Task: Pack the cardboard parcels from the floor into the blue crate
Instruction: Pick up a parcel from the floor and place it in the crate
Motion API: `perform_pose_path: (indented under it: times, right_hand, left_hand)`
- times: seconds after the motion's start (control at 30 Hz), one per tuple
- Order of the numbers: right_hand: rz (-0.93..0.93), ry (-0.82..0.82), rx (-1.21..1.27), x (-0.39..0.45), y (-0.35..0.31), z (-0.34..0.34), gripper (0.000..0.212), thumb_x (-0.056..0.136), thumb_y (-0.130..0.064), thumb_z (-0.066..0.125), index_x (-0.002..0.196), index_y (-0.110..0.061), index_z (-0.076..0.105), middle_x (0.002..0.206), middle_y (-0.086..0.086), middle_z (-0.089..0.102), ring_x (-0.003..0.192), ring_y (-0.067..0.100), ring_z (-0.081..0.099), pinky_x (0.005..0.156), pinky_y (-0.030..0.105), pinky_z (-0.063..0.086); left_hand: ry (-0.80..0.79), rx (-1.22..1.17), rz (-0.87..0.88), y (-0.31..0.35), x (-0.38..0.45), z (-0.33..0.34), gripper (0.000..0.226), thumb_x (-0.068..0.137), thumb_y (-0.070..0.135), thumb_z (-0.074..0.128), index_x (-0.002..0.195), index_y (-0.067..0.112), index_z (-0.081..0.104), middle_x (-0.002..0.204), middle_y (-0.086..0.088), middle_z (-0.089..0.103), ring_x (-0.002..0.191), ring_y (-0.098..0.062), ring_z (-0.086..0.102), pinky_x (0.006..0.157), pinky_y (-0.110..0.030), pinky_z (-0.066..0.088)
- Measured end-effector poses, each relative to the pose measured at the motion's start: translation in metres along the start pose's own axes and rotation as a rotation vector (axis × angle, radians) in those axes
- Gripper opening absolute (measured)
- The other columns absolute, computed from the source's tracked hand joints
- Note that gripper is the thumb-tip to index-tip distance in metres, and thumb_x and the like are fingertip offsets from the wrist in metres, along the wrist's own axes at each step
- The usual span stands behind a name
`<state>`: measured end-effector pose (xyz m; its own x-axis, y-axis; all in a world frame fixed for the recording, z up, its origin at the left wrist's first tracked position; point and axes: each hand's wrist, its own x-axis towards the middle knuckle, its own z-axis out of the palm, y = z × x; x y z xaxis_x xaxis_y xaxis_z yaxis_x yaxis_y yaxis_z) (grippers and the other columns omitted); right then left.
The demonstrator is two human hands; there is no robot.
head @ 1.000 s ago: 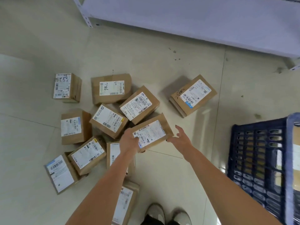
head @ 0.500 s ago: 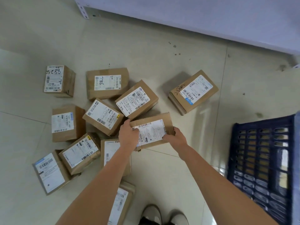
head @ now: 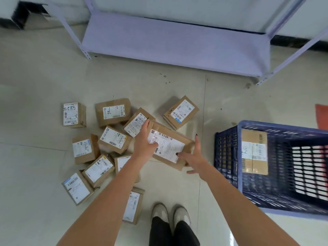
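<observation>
Left of the blue crate (head: 229,157), your left hand (head: 144,145) lies on the lifted parcel (head: 170,148), fingers over its far end; your right hand (head: 193,158) takes the near end, thumb on the label, a wide grip. One parcel (head: 254,150) stands inside the crate. Ten more parcels lie on the floor (head: 44,77), all left of the crate. A shelf (head: 174,41) stands beyond.

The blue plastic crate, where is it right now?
The blue plastic crate stands on the floor at the head view's right, beside the right hand, one cardboard parcel inside.
</observation>
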<state>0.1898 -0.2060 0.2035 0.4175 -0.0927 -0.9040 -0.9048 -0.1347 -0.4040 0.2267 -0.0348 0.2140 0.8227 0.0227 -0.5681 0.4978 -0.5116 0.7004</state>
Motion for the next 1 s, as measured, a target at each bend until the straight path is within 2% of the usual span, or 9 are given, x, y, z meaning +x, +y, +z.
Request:
perform_pose_path:
  times: [0.07,0.2,0.33,0.47,0.57,0.73,0.8,0.93,1.0]
  right_hand:
    - [0.009,-0.017,0.018,-0.028,-0.005,-0.016,0.098,0.084,-0.018,0.066,0.142,-0.055,-0.004,0.141,0.004,0.043,0.102,0.032,0.058,0.084,0.047,0.049]
    - [0.004,-0.008,0.127,-0.068,-0.011,-0.044,0.078,0.085,-0.014,0.062,0.140,-0.046,0.017,0.097,0.004,0.062,0.088,0.031,0.064,0.073,0.039,0.053]
    - [-0.011,0.007,0.455,-0.091,-0.011,-0.070,0.066,0.086,0.000,0.058,0.133,-0.035,0.029,0.117,0.010,0.053,0.090,0.031,0.061,0.074,0.042,0.053]
    - [-0.048,-0.023,0.564,-0.101,0.004,-0.103,0.062,0.085,0.000,0.059,0.134,-0.027,0.031,0.130,0.009,0.045,0.109,0.038,0.054,0.083,0.047,0.054]
    - [-0.044,0.005,0.601,-0.101,0.022,-0.135,0.059,0.085,-0.001,0.059,0.131,-0.024,0.032,0.128,0.008,0.047,0.115,0.041,0.055,0.078,0.045,0.056]
    - [-0.094,0.114,0.477,-0.098,0.057,-0.218,0.056,0.086,0.001,0.058,0.130,-0.018,0.028,0.123,0.007,0.053,0.108,0.033,0.059,0.059,0.030,0.057]
    - [-0.141,0.124,0.401,-0.100,0.074,-0.260,0.051,0.087,-0.001,0.059,0.124,-0.018,0.028,0.111,-0.001,0.053,0.098,0.024,0.062,0.055,0.023,0.056]
    - [-0.185,0.148,0.276,-0.090,0.105,-0.344,0.056,0.085,-0.010,0.063,0.130,-0.016,0.031,0.118,-0.001,0.050,0.109,0.026,0.060,0.077,0.034,0.059]
    - [-0.187,0.145,0.196,-0.083,0.118,-0.381,0.055,0.085,-0.012,0.063,0.132,-0.014,0.034,0.112,-0.002,0.050,0.104,0.023,0.060,0.087,0.038,0.056]
  left_hand:
    - [-0.040,0.086,0.043,0.028,-0.015,-0.006,0.086,0.082,-0.006,0.058,0.150,0.023,0.014,0.150,0.001,0.038,0.131,-0.019,0.045,0.095,-0.026,0.043]
    - [-0.064,0.223,0.111,0.081,-0.031,-0.008,0.081,0.081,0.006,0.062,0.148,0.022,0.019,0.146,-0.001,0.043,0.126,-0.022,0.050,0.103,-0.043,0.044]
    - [-0.060,0.372,0.210,0.122,-0.036,0.006,0.062,0.081,0.012,0.062,0.139,0.012,0.041,0.156,-0.001,0.022,0.138,-0.021,0.034,0.109,-0.035,0.034]
    - [-0.034,0.481,0.289,0.149,-0.043,0.043,0.063,0.077,0.017,0.063,0.137,0.027,0.045,0.151,-0.006,0.030,0.139,-0.025,0.029,0.114,-0.043,0.029]
    - [-0.122,0.261,0.222,0.170,-0.054,0.086,0.060,0.078,0.011,0.060,0.135,0.028,0.048,0.144,-0.012,0.035,0.133,-0.026,0.038,0.099,-0.032,0.042]
    - [-0.151,0.081,0.165,0.205,-0.077,0.174,0.051,0.085,0.008,0.055,0.133,0.026,0.050,0.119,-0.005,0.050,0.101,-0.013,0.054,0.066,-0.011,0.044]
    - [-0.136,0.056,0.142,0.219,-0.088,0.216,0.052,0.085,0.008,0.055,0.132,0.029,0.049,0.115,-0.002,0.049,0.092,-0.010,0.054,0.065,-0.011,0.049]
    - [-0.118,-0.073,0.093,0.245,-0.102,0.298,0.054,0.083,0.004,0.053,0.130,0.032,0.049,0.123,-0.010,0.052,0.097,-0.020,0.060,0.064,-0.020,0.049]
    - [-0.088,-0.121,0.057,0.257,-0.106,0.335,0.055,0.085,0.003,0.051,0.131,0.034,0.047,0.121,-0.008,0.056,0.088,-0.016,0.061,0.061,-0.022,0.048]
